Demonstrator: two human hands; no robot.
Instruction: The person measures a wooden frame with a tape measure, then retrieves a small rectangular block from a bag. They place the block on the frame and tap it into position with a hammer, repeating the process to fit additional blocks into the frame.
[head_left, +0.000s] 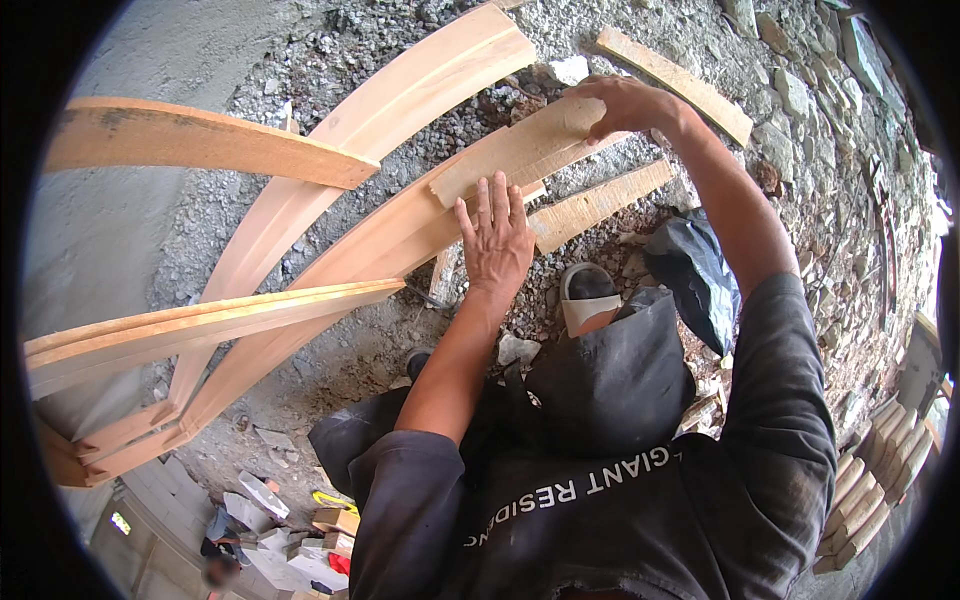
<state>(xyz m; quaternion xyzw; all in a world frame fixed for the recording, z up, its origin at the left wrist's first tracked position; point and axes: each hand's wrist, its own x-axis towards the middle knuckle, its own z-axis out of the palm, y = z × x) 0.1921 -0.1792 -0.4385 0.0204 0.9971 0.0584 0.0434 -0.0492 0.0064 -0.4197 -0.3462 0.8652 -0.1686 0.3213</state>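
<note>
A short, rough wooden board [520,148] lies along the upper face of a long planed timber [345,250]. My right hand [628,108] curls round the board's far right end, thumb on top and fingers over its edge. Flat on the board's near left end rests my left hand [497,240], fingers stretched out, its palm over the timber's near edge. Beyond lies a second long timber [330,160], meeting the first at a joined end at lower left. A plank offcut [605,205] sits on the gravel just right of my left hand.
Two wooden pieces, an upper plank [200,140] and a lower one [210,325], cross over the timbers from the left. Another offcut [680,85] lies at the back. Rubble [800,170] covers the ground rightward. A dark plastic sheet [700,275] is near my sandalled foot [590,290]; stacked pieces [870,485] stand lower right.
</note>
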